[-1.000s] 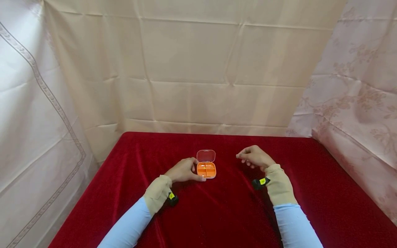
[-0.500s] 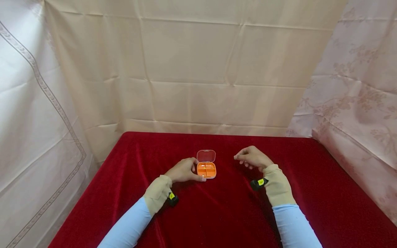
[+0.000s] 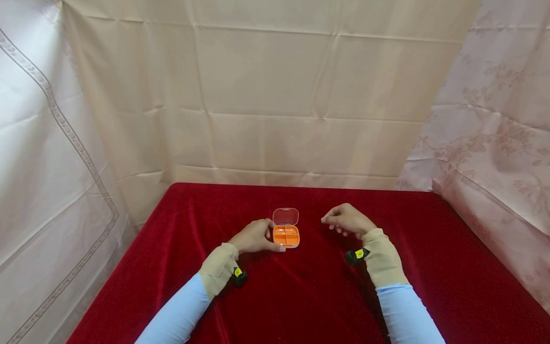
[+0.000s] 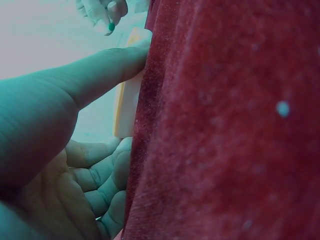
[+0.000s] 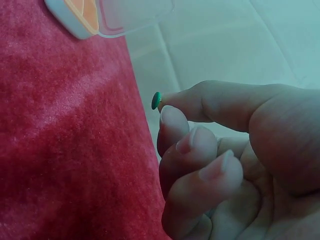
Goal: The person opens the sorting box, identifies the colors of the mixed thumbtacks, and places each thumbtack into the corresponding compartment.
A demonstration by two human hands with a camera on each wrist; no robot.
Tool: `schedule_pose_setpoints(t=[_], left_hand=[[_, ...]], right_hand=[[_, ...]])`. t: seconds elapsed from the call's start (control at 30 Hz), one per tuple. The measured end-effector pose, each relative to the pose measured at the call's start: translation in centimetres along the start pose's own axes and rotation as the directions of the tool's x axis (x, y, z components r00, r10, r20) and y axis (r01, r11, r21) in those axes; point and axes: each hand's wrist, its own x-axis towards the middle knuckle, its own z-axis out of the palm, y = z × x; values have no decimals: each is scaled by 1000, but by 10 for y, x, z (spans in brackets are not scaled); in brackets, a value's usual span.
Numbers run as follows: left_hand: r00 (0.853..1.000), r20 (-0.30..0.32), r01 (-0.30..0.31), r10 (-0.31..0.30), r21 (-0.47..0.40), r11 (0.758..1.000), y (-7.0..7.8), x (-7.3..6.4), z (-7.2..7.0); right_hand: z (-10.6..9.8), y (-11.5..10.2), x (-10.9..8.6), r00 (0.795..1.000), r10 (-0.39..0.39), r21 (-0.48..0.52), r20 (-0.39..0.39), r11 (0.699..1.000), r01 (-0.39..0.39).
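An orange pill box (image 3: 286, 235) with several compartments lies on the red cloth, its clear lid (image 3: 285, 216) raised at the far side. Tiny bright bits show inside, too small to name. My left hand (image 3: 254, 236) holds the box by its left side, thumb at the near edge and fingers at the far one; in the left wrist view the thumb lies along the box's pale wall (image 4: 131, 102). Right of the box, above the cloth, my right hand (image 3: 347, 220) pinches a small green disc-headed stud (image 5: 156, 100) between thumb and index fingertip. The other fingers are curled.
Red velvety cloth (image 3: 301, 296) covers the table. A beige curtain (image 3: 266, 95) hangs behind it, with pale patterned curtains on the left (image 3: 38, 143) and right (image 3: 502, 119). A small pale speck (image 4: 283, 109) lies on the cloth near my left hand.
My right hand has moved slightly left and down, closer to the pill box, still pinching the green stud. The left hand and the box have stayed in place.
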Motion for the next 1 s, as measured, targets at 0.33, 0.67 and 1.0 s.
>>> schedule_pose_setpoints(t=[0.33, 0.67, 1.0], left_hand=[[1000, 6, -1, 1, 2, 1000, -1, 0, 0], [1000, 4, 3, -3, 4, 1000, -1, 0, 1], [1000, 4, -7, 7, 4, 1000, -1, 0, 0]], right_hand=[[3, -4, -1, 1000, -6, -10, 21, 1000, 6], [7, -6, 0, 999, -17, -12, 39, 1000, 18], [12, -9, 0, 999, -9, -17, 52, 1000, 9]])
